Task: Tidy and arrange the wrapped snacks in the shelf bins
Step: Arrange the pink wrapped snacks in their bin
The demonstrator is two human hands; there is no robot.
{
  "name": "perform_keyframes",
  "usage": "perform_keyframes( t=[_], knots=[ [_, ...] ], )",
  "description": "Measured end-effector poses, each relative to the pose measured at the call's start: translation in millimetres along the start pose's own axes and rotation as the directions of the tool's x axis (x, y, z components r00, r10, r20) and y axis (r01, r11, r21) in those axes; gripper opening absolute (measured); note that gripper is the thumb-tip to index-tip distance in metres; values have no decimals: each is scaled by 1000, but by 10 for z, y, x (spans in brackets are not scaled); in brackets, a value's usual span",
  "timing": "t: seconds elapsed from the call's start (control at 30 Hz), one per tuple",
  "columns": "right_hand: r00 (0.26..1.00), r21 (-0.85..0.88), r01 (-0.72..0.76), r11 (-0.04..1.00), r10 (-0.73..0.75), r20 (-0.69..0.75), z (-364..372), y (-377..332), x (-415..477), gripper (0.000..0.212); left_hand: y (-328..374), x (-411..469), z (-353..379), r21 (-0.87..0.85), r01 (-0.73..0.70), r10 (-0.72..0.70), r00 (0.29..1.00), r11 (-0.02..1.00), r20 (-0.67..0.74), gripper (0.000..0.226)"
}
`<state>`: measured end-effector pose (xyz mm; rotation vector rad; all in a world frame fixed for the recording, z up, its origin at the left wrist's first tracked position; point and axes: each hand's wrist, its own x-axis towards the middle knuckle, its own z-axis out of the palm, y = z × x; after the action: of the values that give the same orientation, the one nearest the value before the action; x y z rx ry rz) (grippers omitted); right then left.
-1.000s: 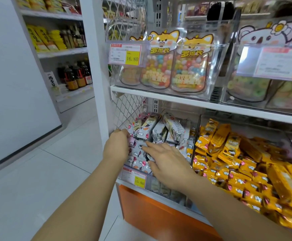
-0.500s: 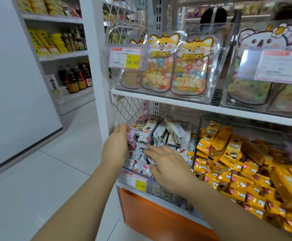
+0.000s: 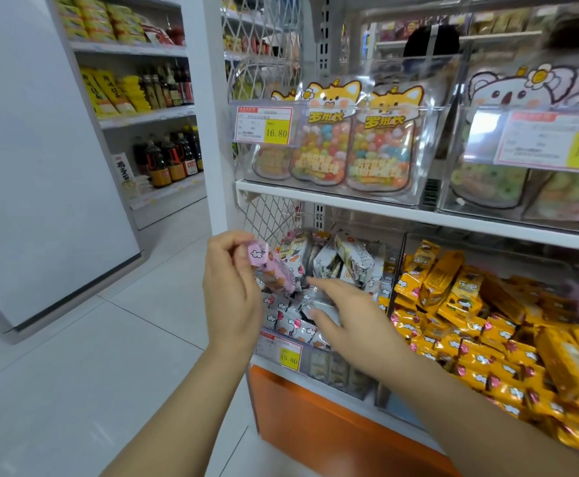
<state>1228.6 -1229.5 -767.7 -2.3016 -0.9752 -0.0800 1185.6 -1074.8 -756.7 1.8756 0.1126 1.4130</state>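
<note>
One pink snack (image 3: 271,270) pinched in left hand (image 3: 230,290), beside bin (image 3: 333,368); right hand (image 3: 348,323) spread, touching silver snacks (image 3: 320,306) in bin.

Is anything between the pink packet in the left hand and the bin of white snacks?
Mostly no: the pink packet, pinched by the left hand, hangs by the open bin; only the right hand reaches into it.
</note>
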Motion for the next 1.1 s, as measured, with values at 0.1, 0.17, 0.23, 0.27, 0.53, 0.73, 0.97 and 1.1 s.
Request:
perform_keyframes(
  t=[0.1, 0.17, 0.23, 0.27, 0.53, 0.73, 0.97, 1.1],
  knots=[
    [994, 74, 36, 997, -28, -104, -126, -81, -121, 56, 229, -111, 2, -90, 61, -61, 998, 994, -1, 27],
    [985, 76, 67, 995, -54, -161, -205, -109, -219, 55, 371, -178, 48, -145, 122, -120, 993, 982, 20, 23],
    [972, 63, 94, 994, -78, -223, -286, -106, -327, 47, 512, -239, 121, -211, 185, -178, 983, 960, 54, 18],
    [963, 67, 104, 992, -84, -255, -331, -86, -390, 43, 586, -269, 161, -246, 215, -202, 976, 945, 75, 17],
    [909, 25, 14, 1000, -3, -416, -755, 305, -1062, 34, 968, -619, 555, -324, 228, -139, 951, 918, 277, 19],
    [855, -33, -118, 992, 85, -512, -1090, 632, -1551, 31, 1264, -930, 894, -267, 102, 14, 916, 958, 401, 24],
    [773, -19, -315, 949, 245, -585, -1450, 1015, -1990, 30, 1587, -1232, 1324, -197, 3, 124, 768, 980, 629, 24],
    [726, -38, -446, 894, 336, -600, -1573, 1278, -2173, 28, 1666, -1360, 1473, -110, -74, 130, 692, 991, 710, 21]
  ],
)
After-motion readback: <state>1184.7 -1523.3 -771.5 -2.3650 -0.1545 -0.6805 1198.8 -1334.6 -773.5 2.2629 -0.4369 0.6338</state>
